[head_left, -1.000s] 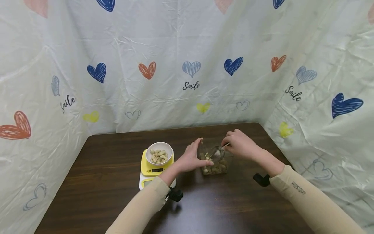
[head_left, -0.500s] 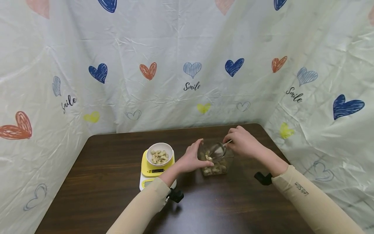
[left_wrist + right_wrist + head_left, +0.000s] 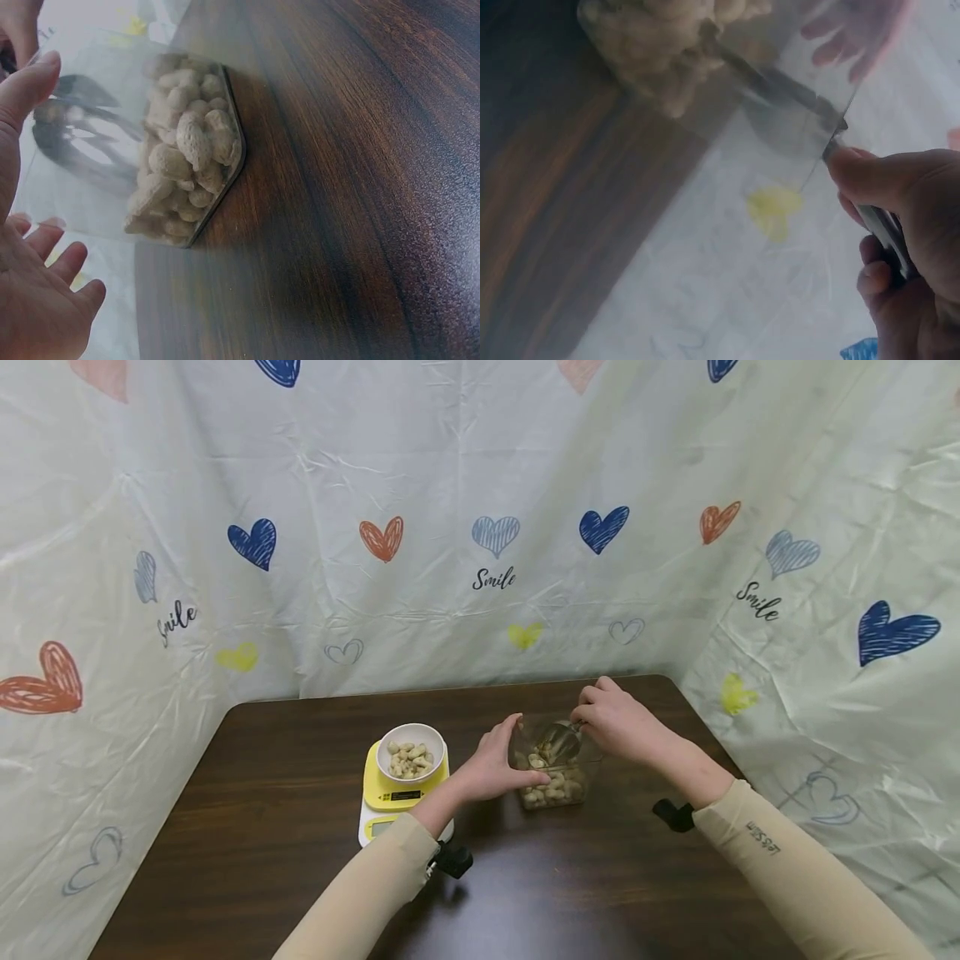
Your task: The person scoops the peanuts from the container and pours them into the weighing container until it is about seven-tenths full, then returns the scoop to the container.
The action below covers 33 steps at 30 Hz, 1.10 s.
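Note:
A clear plastic container of unshelled peanuts stands on the table, right of centre in the head view. My left hand holds its left side, thumb across the near wall and fingers around toward the far side. Inside the container lies a metal scoop, its head down near the peanuts. My right hand grips the scoop's handle above the rim, fingers curled around it. Whether the scoop bears peanuts is hard to tell. Left of the container, a white bowl with several peanuts sits on a yellow-and-white kitchen scale.
The dark wooden table has rounded far corners. A white curtain printed with hearts and lettering hangs behind it and along both sides. Black wrist cameras are strapped to both forearms. The scale's lower part is partly hidden by the left forearm.
The scoop has turned inside the container, its hollow now facing more to the left. My right hand has shifted slightly up. The left hand, container, bowl and scale stay in place.

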Motion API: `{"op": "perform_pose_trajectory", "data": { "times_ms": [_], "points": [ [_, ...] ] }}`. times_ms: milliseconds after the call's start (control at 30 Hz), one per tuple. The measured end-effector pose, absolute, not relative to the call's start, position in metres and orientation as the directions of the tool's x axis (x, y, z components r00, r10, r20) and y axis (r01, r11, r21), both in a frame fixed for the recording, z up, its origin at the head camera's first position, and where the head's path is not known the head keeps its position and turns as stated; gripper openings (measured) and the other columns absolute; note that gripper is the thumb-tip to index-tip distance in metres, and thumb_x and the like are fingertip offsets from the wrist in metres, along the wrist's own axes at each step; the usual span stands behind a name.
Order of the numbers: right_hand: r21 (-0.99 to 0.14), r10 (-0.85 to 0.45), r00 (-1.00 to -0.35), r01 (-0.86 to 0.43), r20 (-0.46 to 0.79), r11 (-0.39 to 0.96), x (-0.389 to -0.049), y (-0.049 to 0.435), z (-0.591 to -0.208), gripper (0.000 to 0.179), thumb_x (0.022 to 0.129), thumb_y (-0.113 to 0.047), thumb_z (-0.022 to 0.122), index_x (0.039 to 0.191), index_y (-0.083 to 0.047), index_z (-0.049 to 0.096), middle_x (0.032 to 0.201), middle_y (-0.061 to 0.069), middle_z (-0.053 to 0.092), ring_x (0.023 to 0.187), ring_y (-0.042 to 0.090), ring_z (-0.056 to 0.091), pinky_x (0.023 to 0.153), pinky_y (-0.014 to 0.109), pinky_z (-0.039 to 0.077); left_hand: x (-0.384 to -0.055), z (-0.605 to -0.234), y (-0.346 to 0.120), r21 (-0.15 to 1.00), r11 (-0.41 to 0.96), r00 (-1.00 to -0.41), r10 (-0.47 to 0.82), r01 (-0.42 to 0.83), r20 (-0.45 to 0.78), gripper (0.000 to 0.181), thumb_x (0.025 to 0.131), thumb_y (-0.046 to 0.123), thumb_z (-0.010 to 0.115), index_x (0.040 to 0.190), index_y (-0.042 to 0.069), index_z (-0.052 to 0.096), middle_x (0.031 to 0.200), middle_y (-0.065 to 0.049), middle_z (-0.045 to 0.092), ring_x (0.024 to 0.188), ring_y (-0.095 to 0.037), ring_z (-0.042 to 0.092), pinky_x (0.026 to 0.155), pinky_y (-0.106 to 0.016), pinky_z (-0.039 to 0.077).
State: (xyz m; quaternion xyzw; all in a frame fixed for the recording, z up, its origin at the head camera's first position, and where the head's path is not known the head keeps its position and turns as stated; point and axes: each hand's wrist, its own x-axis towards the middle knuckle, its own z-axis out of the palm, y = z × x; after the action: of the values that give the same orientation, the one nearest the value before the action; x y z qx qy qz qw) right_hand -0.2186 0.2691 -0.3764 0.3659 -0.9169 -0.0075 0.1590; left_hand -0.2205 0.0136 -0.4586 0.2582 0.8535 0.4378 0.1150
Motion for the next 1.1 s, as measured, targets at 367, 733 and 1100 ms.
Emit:
{"op": "perform_pose_trajectory", "data": {
  "times_ms": [367,733,1100],
  "points": [
    [0.094,-0.647,-0.739,-0.642,0.188,0.761,-0.219,0.270,-0.371,0.014,0.085,-0.002,0.082,0.096,-0.010,0.081,0.090,0.003,0.061,0.083,0.024,0.046,0.075,0.039,0.043,-0.220,-0.458,0.014,0.801,0.497,-0.845,0.535,0.333,0.019,0.112,0.081,0.061,0.080,0.164,0.029,0.012,0.159,-0.001,0.033,0.150,-0.032,0.022,0.111,-0.054,0.035],
    [0.018,-0.620,-0.782,-0.620,0.064,0.784,-0.218,0.265,-0.357,0.013,0.090,-0.002,0.077,0.098,-0.011,0.080,0.091,0.001,0.063,0.085,0.023,0.049,0.078,0.041,0.044,-0.220,-0.461,0.014,0.805,0.491,-0.840,0.542,0.333,0.017,0.110,0.082,0.059,0.079,0.164,0.029,0.013,0.160,-0.003,0.033,0.151,-0.035,0.022,0.111,-0.056,0.034],
    [-0.019,-0.613,-0.787,-0.616,0.069,0.788,-0.219,0.269,-0.360,0.013,0.091,-0.003,0.075,0.100,-0.012,0.080,0.095,0.002,0.066,0.088,0.024,0.051,0.079,0.042,0.046,-0.220,-0.461,0.014,0.806,0.495,-0.844,0.537,0.325,0.010,0.110,0.083,0.056,0.080,0.164,0.029,0.012,0.160,-0.002,0.032,0.151,-0.033,0.020,0.112,-0.056,0.034]
  ]
}}
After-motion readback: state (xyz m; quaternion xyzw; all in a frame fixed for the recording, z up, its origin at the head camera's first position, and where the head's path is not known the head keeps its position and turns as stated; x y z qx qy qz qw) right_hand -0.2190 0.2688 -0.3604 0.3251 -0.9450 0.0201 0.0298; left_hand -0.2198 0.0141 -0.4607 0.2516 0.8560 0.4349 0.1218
